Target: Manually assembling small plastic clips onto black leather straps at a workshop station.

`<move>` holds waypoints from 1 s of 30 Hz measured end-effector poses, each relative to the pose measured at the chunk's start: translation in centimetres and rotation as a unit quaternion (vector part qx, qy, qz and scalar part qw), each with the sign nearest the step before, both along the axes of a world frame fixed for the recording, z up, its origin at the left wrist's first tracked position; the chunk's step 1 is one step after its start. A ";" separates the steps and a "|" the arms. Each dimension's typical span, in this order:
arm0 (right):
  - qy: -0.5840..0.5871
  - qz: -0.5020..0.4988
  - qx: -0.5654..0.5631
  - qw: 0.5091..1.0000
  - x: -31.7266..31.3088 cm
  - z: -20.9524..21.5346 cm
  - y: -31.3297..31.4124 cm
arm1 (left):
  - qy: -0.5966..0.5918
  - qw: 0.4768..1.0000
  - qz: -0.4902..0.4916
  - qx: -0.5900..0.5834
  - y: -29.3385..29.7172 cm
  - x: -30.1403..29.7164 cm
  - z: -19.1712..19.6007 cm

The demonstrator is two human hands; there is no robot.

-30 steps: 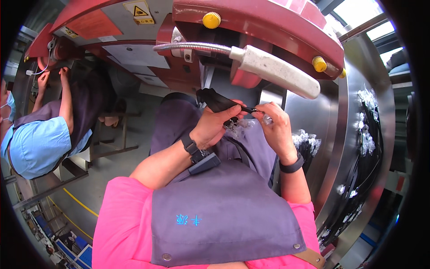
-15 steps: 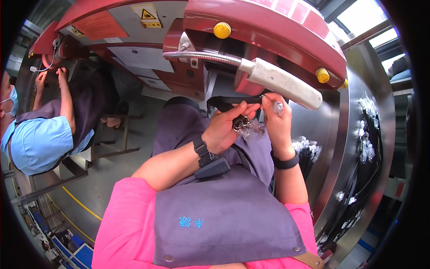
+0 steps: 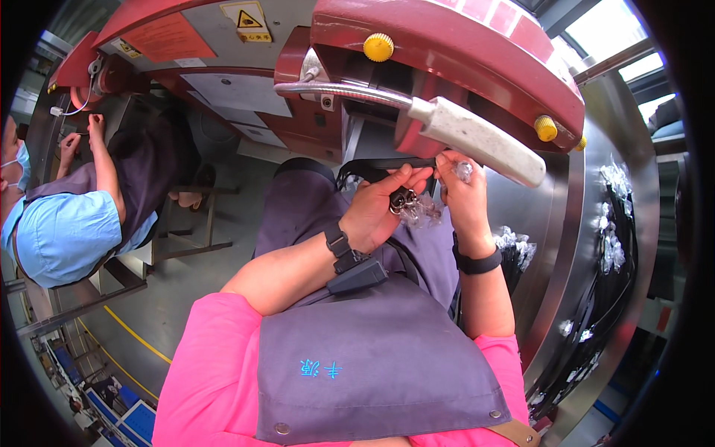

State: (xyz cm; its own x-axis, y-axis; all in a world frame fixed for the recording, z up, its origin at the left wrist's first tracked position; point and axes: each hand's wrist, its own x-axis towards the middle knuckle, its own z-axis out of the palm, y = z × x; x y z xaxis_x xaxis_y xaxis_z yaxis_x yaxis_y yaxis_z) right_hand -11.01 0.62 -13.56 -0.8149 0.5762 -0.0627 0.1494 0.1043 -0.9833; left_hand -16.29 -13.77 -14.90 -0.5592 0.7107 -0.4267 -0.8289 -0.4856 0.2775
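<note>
A black strap [image 3: 387, 162] runs between my two hands, just below the red machine. My left hand [image 3: 372, 211] is closed on it, thumb on top, with the dark metal hardware and ring [image 3: 402, 199] at the fingers. Crumpled clear plastic wrap [image 3: 421, 212] hangs beside that hardware. My right hand [image 3: 465, 200] pinches the strap's end between thumb and fingertips. Another bit of clear plastic [image 3: 463, 172] shows at the right fingers. Part of the strap is hidden behind my fingers.
Close above my hands is a pale cylindrical fixture [image 3: 484, 141] on a flexible metal hose. The red machine [image 3: 447, 56] has yellow knobs. Black straps with plastic-wrapped ends [image 3: 612, 253] lie on the metal surface to the right. A co-worker [image 3: 67, 231] sits at the left.
My hands have shifted very slightly to the right, still holding the strap. The co-worker's hands have moved a little. The view itself has shifted slightly.
</note>
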 end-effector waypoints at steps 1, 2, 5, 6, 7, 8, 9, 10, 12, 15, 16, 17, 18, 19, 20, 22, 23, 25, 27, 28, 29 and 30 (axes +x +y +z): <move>-0.001 -0.002 -0.008 1.000 0.0 0.0 0.0 | 0.003 1.000 0.002 -0.001 0.0 0.0 0.0; -0.010 -0.013 -0.025 1.000 0.0 0.1 -0.1 | 0.005 1.000 0.004 -0.001 0.1 0.0 0.1; -0.017 -0.032 -0.061 0.997 0.1 0.3 -0.1 | 0.006 1.000 -0.007 0.006 0.4 -0.1 -0.1; -0.007 -0.028 -0.065 0.997 0.2 0.4 0.0 | 0.004 1.000 -0.013 0.010 0.5 -0.1 -0.2; 0.003 -0.023 -0.069 0.997 0.4 0.4 0.1 | 0.015 1.000 -0.012 0.012 0.6 0.0 0.0; 0.024 -0.018 -0.072 0.997 0.7 0.4 0.1 | 0.025 0.999 -0.012 0.015 0.6 0.1 0.2; 0.045 -0.013 -0.074 0.996 1.1 0.2 0.2 | 0.036 0.999 -0.012 0.018 0.6 0.2 0.4; 0.067 -0.008 -0.077 0.995 1.3 0.0 0.2 | 0.051 0.999 -0.010 0.017 0.6 0.3 0.6; 0.081 -0.005 -0.062 0.995 1.5 -0.4 0.1 | 0.078 0.997 -0.008 0.013 0.4 0.4 0.8; 0.085 0.003 -0.067 0.994 1.4 -0.7 0.0 | 0.056 0.998 -0.013 0.011 0.2 0.4 0.3; 0.084 0.006 -0.074 0.994 1.3 -0.7 0.0 | 0.050 0.999 -0.012 0.010 0.1 0.3 0.2; 0.079 0.006 -0.071 0.994 1.3 -0.7 0.0 | 0.044 0.999 -0.011 0.010 0.1 0.3 0.2; 0.074 0.006 -0.069 0.995 1.2 -0.7 0.0 | 0.037 0.999 -0.010 0.010 0.0 0.3 0.1; 0.069 0.006 -0.067 0.995 1.1 -0.7 -0.1 | 0.035 0.999 -0.006 0.010 0.1 0.3 0.1; 0.066 0.006 -0.064 0.996 1.0 -0.7 -0.1 | 0.033 0.999 -0.002 0.010 0.1 0.3 0.0; 0.061 0.004 -0.059 0.996 0.9 -0.7 -0.1 | 0.029 1.000 0.002 0.009 0.1 0.2 0.0; 0.061 0.003 -0.066 0.996 0.8 -0.7 -0.1 | 0.028 1.000 0.002 0.008 0.1 0.2 0.0; 0.060 -0.002 -0.078 0.995 0.7 -0.7 -0.2 | 0.020 1.000 -0.002 0.005 0.1 0.1 0.0; 0.057 -0.003 -0.088 0.994 0.5 -0.7 -0.2 | 0.007 1.000 -0.010 -0.001 0.0 0.0 -0.2; 0.055 -0.003 -0.093 0.994 0.5 -0.7 -0.2 | 0.011 1.000 -0.010 0.001 -0.1 0.0 -0.3; 0.050 -0.004 -0.089 0.995 0.5 -0.7 -0.3 | 0.014 1.000 -0.009 0.002 -0.1 0.0 -0.4; 0.045 -0.004 -0.084 0.995 0.4 -0.6 -0.3 | 0.019 1.000 -0.007 0.004 -0.1 0.0 -0.4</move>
State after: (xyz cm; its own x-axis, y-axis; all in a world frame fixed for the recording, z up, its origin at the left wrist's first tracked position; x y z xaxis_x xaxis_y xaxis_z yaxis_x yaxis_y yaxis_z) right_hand -10.58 0.35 -14.15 -0.8174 0.5697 -0.0858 0.0600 -0.0640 -0.9961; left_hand -16.32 -13.83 -15.34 -0.5644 0.7222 -0.3999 -0.8250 -0.4761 0.3045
